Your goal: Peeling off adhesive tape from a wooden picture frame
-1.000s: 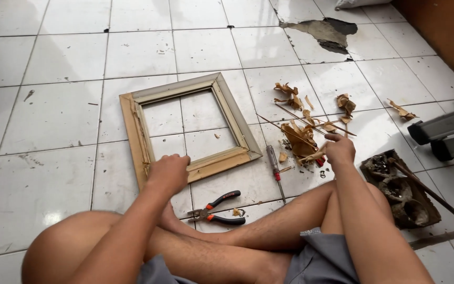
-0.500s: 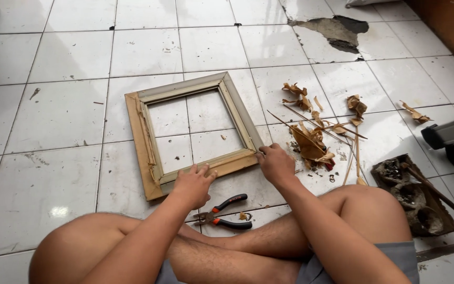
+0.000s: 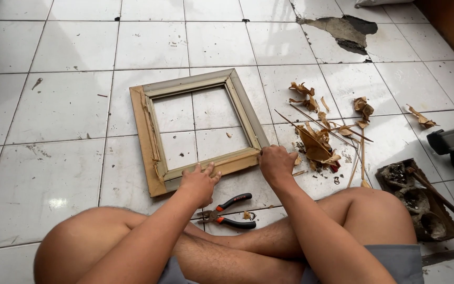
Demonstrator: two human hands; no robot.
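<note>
Both hands are now resting on the near rail of the frame, having come in from the frame's corner and from the scrap pile since the earlier views. On the white tiled floor (image 3: 69, 110), a square wooden frame (image 3: 151, 139) is lying flat in front of the seated person's crossed legs. Brown backing paper is clinging along the left and near rails, while the far and right rails are showing bare grey wood; the stripping thus appears partly done, with those two strips left. To the right, a dark shallow tray (image 3: 437, 226) is holding blackened debris, with a stick lying across it. A pile of torn brown scraps (image 3: 319, 144) is lying between tray and frame. The left hand (image 3: 199, 181) is pressing flat, fingers spread. The right hand (image 3: 275, 164) is closing its grip at the near right corner; what it is pinching cannot be told. Red-handled pliers (image 3: 229, 210) are lying untouched near the shins.
</note>
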